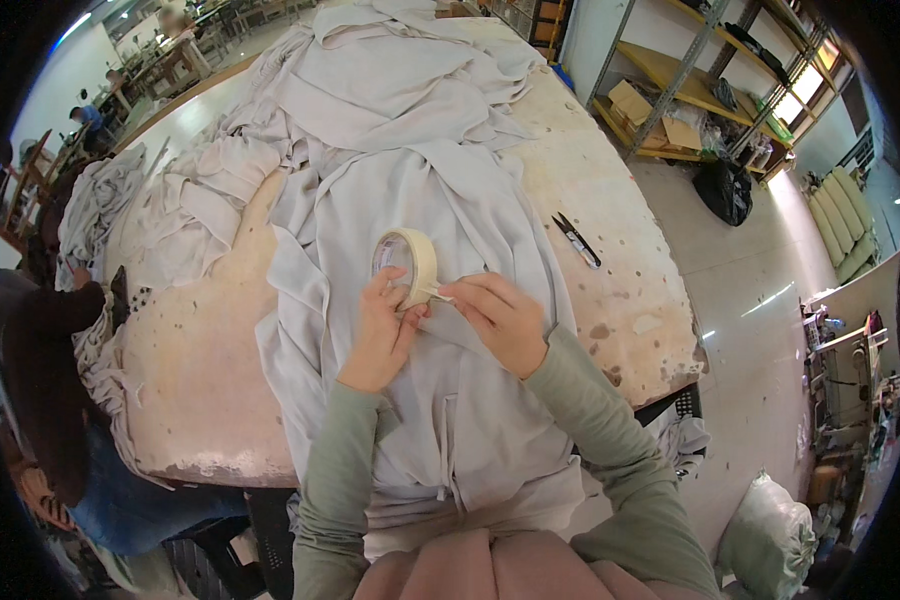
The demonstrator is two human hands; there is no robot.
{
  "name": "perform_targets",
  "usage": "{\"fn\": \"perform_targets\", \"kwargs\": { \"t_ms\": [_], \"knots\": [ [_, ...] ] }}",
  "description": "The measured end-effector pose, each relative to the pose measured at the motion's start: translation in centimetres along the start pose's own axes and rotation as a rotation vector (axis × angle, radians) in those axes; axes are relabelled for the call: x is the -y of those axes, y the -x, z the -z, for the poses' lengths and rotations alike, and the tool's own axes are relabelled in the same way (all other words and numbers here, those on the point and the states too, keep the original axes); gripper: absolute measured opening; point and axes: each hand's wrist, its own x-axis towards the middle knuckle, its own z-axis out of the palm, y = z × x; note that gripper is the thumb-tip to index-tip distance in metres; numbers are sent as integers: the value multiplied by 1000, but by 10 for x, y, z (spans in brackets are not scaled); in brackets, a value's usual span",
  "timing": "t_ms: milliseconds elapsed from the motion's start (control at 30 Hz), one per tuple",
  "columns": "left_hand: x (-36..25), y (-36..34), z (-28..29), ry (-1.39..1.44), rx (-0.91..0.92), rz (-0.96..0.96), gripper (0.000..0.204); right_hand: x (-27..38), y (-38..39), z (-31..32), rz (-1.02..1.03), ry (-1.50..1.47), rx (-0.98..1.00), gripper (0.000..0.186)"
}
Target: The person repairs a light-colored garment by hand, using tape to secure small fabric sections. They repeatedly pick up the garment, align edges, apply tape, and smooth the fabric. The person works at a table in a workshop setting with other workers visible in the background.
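A roll of cream masking tape [425, 262] stands on edge in my left hand [378, 335], whose fingers and thumb close round its near side. Close on its right, my right hand [502, 318] pinches a small pale strip at the roll's lower edge, which looks like the loose tape end. Both hands are above a long pale grey garment [420, 200] spread over the table, with a drawstring [448, 445] hanging at its near end. To the right of the garment lies a small pair of scissors [576, 240] with dark blades, out of my hands' grip.
More grey cloth [370, 80] is heaped toward the table's far end and left side. The worn wooden table [620, 250] has a chipped right edge. A person in dark clothes [50, 350] sits at the left. Metal shelves [670, 80] and a black bag [723, 192] stand at the right.
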Motion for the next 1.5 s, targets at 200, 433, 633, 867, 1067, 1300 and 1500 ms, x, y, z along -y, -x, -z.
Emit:
{"fn": "perform_targets", "kwargs": {
  "t_ms": [200,433,633,867,1067,1300,1500],
  "knots": [
    [1,-7,4,112,-80,177,22,-5,-2,0,159,-72,66,27],
    [-5,-8,13,98,20,284,9,-3,-5,3,-92,-91,86,28],
    [-10,-3,-8,59,38,296,10,-13,-2,-15,-330,-191,125,66],
    [-4,-2,-14,-92,19,173,6,-14,1,-34,-472,-526,-231,75],
    [-6,1,-5,-118,20,128,7,-28,-11,-5,-506,-576,282,36],
    [-5,1,-5,-137,-39,-7,7,-21,-5,-5,-275,-252,205,13],
    [-20,1,-5,-618,-91,-234,18,-32,-7,-6,-873,-721,-23,15]
  ]
}}
